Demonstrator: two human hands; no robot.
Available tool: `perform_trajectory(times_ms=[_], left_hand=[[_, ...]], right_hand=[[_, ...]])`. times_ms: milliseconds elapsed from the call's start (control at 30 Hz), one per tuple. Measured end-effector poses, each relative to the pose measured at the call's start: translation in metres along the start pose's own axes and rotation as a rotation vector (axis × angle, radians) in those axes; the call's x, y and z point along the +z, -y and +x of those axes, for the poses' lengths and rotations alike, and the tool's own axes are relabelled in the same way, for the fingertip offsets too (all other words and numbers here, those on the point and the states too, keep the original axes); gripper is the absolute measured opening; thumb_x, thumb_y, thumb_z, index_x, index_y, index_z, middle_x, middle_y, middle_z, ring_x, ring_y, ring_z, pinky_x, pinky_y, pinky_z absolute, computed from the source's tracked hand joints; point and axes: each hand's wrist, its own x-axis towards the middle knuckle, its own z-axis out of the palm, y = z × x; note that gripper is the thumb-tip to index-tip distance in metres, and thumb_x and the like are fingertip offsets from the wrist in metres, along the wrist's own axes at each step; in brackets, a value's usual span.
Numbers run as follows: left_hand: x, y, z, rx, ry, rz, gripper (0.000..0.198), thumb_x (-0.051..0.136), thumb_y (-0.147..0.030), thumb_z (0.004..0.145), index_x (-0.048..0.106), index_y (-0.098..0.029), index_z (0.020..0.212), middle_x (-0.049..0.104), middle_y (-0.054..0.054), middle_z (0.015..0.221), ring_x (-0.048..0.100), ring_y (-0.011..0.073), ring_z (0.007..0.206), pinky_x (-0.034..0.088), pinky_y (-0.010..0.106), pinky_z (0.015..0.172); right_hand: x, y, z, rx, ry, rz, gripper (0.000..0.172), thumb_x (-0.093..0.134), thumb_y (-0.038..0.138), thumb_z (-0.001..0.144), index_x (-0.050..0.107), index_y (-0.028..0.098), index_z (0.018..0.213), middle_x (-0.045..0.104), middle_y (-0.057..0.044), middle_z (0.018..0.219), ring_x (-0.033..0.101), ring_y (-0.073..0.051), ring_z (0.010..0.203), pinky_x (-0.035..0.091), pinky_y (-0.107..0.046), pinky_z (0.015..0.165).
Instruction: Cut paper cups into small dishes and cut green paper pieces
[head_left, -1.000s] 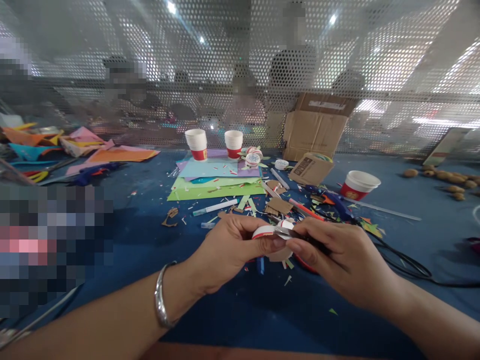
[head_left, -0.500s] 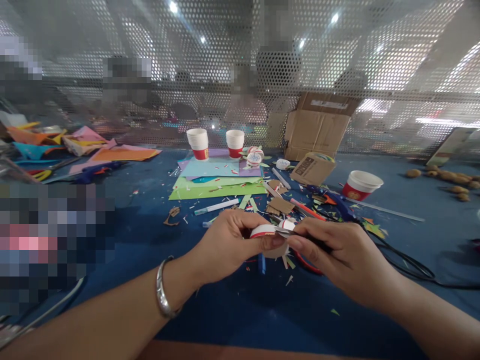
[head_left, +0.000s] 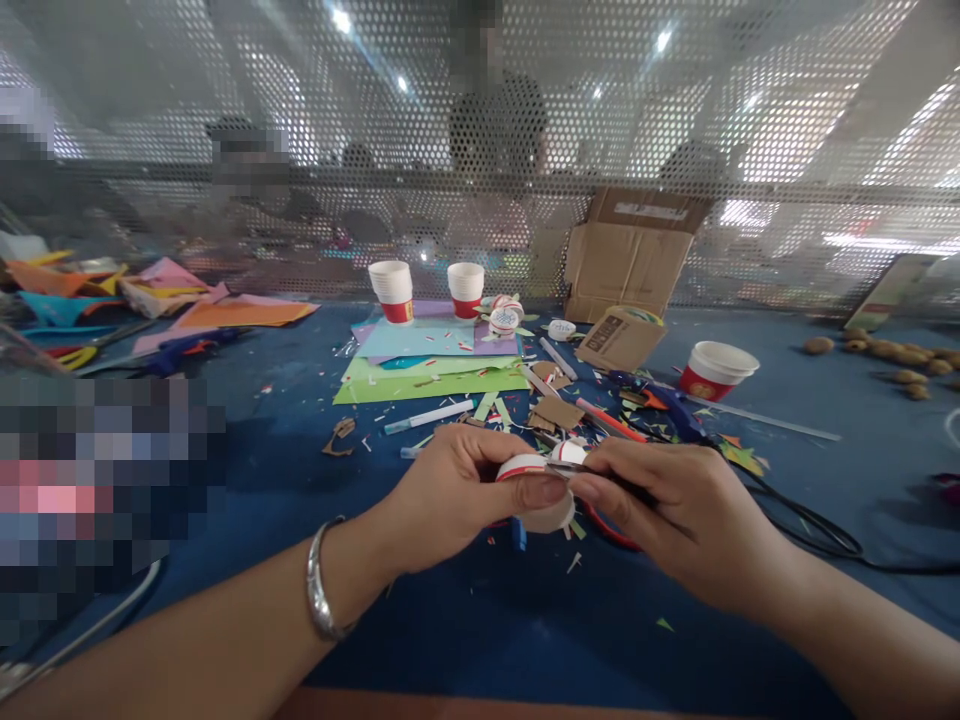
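Observation:
My left hand (head_left: 457, 495), with a silver bangle on its wrist, is closed round a small white paper cup piece with a red band (head_left: 536, 488). My right hand (head_left: 667, 515) is closed on red-handled scissors (head_left: 600, 490), whose blades touch the cup's rim. Both hands are held together just above the blue table (head_left: 480, 610), near its front middle.
Behind the hands lie green, blue and purple paper sheets (head_left: 431, 365), two upright paper cups (head_left: 394, 290), a cup turtle craft (head_left: 506, 315), cardboard boxes (head_left: 630, 255), a tilted cup (head_left: 712, 370), a glue gun (head_left: 675, 405) with a black cord, and scraps. Coloured paper is piled far left. People are behind the mesh screen.
Both hands stay together on the cup piece, shifting only slightly. A person behind the mesh has moved left.

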Motion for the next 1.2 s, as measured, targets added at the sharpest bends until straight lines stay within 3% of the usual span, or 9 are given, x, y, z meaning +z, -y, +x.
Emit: perform_trajectory(times_ms=[333,533,767,1033,1200], left_hand=[[-0.005,0.005,0.002,-0.086,0.011,-0.141,0.024,0.079,-0.033,0.079,0.069,-0.012,0.072,0.061,-0.001,0.067,0.049,0.0078,0.062,0.036,0.021,0.059],[-0.005,0.004,0.002,-0.125,-0.019,-0.128,0.024,0.08,-0.034,0.078,0.068,-0.013,0.075,0.06,-0.002,0.067,0.049,0.0082,0.062,0.036,0.022,0.059],[-0.001,0.002,-0.001,-0.187,0.054,-0.061,0.02,0.08,-0.029,0.075,0.07,-0.012,0.08,0.059,-0.003,0.069,0.047,0.0078,0.064,0.034,0.021,0.058],[-0.001,0.004,0.003,-0.074,-0.147,-0.25,0.02,0.079,-0.02,0.074,0.07,-0.015,0.09,0.069,0.0,0.084,0.062,0.01,0.076,0.049,0.022,0.073],[-0.003,0.001,0.002,-0.068,-0.245,-0.101,0.022,0.075,-0.022,0.076,0.065,-0.015,0.093,0.066,0.0,0.081,0.062,0.0121,0.068,0.052,0.024,0.061]], right_hand=[[-0.001,-0.009,0.007,0.199,0.086,0.192,0.04,0.049,0.051,0.099,0.058,0.019,0.076,0.051,0.003,0.067,0.042,-0.011,0.061,0.034,-0.024,0.055],[0.001,-0.01,0.013,0.271,0.032,0.415,0.042,0.052,0.056,0.096,0.06,0.019,0.078,0.051,0.001,0.069,0.044,-0.013,0.064,0.036,-0.024,0.055],[0.009,0.001,0.013,0.316,0.062,0.617,0.031,0.071,0.047,0.086,0.063,0.018,0.078,0.055,0.002,0.072,0.049,-0.012,0.067,0.042,-0.022,0.061],[0.009,-0.003,0.013,0.315,-0.046,0.478,0.026,0.063,0.04,0.091,0.062,0.017,0.08,0.055,0.001,0.068,0.045,-0.011,0.062,0.036,-0.022,0.053],[0.007,-0.007,0.014,0.347,-0.14,0.369,0.024,0.063,0.038,0.091,0.064,0.017,0.079,0.057,0.001,0.067,0.048,-0.012,0.06,0.039,-0.023,0.054]])
